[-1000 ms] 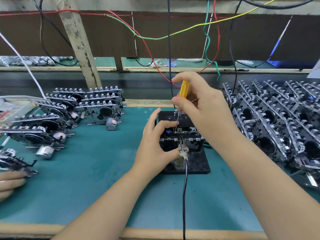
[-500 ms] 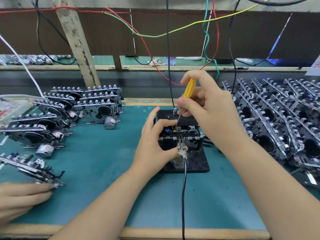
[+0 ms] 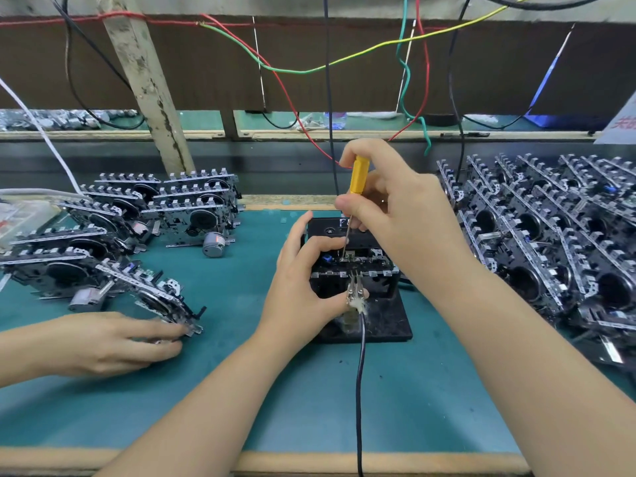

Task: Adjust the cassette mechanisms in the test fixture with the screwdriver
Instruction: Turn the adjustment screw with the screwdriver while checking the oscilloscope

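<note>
A teal-matted desk (image 3: 213, 401) was shown. The yellow-handled screwdriver (image 3: 358, 177) was pinched in the right hand (image 3: 395, 215), its tip set on the cassette mechanism (image 3: 351, 263) seated in the black test fixture (image 3: 385, 321) at centre. The mechanism was gripped by the left hand (image 3: 299, 294). Further mechanisms (image 3: 550, 235) were stacked alongside.

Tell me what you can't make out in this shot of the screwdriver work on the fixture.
All in the head view:
- Screwdriver tip: too small to see what it seats in on the cassette mechanism.
- Test fixture: left side hidden by the left hand.
- Right hand hides the fixture's back right.
- Third hand: its owner is cut off at the left edge.
</note>
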### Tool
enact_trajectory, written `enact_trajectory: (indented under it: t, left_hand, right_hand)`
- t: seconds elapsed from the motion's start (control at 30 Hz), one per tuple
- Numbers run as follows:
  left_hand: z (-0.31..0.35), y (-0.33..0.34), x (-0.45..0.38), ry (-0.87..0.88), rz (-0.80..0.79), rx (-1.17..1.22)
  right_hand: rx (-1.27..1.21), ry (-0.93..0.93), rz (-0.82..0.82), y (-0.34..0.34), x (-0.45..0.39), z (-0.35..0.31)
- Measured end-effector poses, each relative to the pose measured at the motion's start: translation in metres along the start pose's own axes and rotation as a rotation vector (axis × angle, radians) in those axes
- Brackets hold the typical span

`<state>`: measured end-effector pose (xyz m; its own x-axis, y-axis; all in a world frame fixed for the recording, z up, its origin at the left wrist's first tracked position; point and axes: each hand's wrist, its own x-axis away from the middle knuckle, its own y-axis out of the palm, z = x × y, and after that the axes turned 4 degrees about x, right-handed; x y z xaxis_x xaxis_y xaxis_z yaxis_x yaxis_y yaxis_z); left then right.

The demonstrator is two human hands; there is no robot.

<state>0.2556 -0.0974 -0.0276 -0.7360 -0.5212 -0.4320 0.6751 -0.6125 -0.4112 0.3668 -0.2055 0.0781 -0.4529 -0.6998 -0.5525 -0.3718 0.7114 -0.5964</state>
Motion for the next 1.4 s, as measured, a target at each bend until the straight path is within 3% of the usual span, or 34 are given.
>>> enact_trajectory:
  t: [0.3,0.47,0.97,1.4]
  left_hand:
    - [-0.0059,-0.0001,-0.0005,0.025,0.003,-0.018]
    - [-0.0033,-0.0001,-0.0007,0.03,0.008,0.002]
    - [-0.0097,0.0036,-0.0016,0.064,0.019,-0.018]
    - [-0.01,0.0041,-0.0029,0.094,0.021,-0.01]
  right_hand:
    - [-0.093,0.072,-0.094,-0.0031,-0.0076,-0.0035]
    - [-0.188,0.115,-0.075,-0.0061,-0.0098,-0.0031]
    - [-0.166,0.079,0.067,0.0022,-0.0009,-0.0077]
    - [-0.202,0.139,-0.15,-0.0071,-0.0036,-0.0079]
